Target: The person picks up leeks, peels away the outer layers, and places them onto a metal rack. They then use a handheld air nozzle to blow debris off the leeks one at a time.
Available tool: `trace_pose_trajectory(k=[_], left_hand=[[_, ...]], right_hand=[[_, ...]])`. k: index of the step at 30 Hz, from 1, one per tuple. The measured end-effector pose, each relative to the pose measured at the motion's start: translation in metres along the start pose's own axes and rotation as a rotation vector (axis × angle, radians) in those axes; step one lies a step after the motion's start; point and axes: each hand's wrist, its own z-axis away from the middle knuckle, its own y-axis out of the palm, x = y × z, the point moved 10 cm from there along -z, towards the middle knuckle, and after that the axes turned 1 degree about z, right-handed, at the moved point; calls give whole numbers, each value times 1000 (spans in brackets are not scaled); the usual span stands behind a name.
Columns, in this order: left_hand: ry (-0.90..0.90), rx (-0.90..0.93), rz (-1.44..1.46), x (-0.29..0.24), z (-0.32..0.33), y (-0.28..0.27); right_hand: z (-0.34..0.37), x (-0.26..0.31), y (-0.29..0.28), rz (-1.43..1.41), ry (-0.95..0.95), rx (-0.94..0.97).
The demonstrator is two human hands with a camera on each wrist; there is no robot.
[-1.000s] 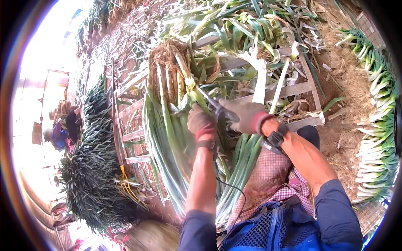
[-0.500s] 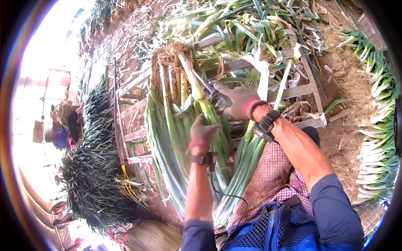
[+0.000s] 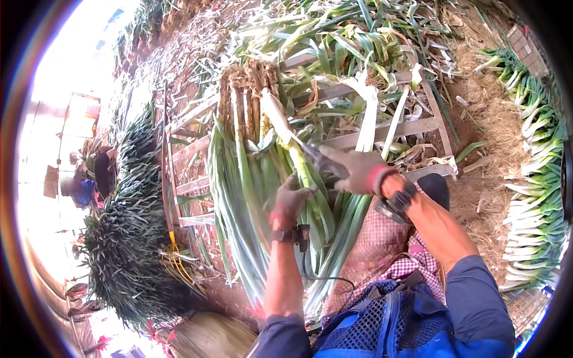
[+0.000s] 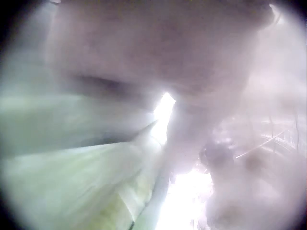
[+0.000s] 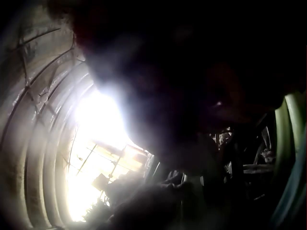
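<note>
From here, I see the grey-gloved left hand [image 3: 290,200] over a long white-and-green leek [image 3: 276,113], presumably steadying it (grip unclear to me) nearer the slatted wooden frame [image 3: 418,127]'s left edge; the grey-gloved right hand [image 3: 359,170] grips a dark-handled tool [image 3: 328,162].

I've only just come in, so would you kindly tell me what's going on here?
A person in gloves is working on one leek. Their right hand holds a dark tool with its tip close to the stalk. Their left hand is at the green leaves, though its grip is unclear. More leeks, roots on, lie beside it over a slatted frame. On the right, a long row of white-stalked leeks lies on the ground.
</note>
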Motion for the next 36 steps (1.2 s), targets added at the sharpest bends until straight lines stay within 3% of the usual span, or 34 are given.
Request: trace_pose_trajectory(k=[5, 7, 9, 10, 15, 17, 21, 27, 31, 33, 36], left_hand=[[-48, 48, 14, 0, 16, 9], [-32, 40, -30, -1, 20, 14], [-63, 90, -97, -9, 31, 31], [-54, 77, -141, -11, 36, 40], [14, 63, -260, 4, 33, 66], [-72, 49, -250, 9, 32, 68], [-56, -25, -168, 12, 33, 60], [-10, -86, -235, 6, 33, 59], [-64, -30, -322, -10, 45, 70], [-120, -33, -319, -1, 44, 70], [-106, -60, -354, 2, 44, 70]], right_hand=[[84, -15, 34, -4, 61, 125], [108, -26, 44, 14, 51, 112], [125, -36, 41, -13, -22, -44], [133, -34, 39, -80, 25, 40], [151, -30, 50, -58, -6, 8], [150, -40, 43, -1, 98, -51], [158, -40, 57, -32, 68, 37], [142, -27, 47, -47, 20, 22], [88, -40, 26, -47, 197, 44], [53, -49, 8, -1, 163, -121], [13, -51, -15, 2, 211, -155]])
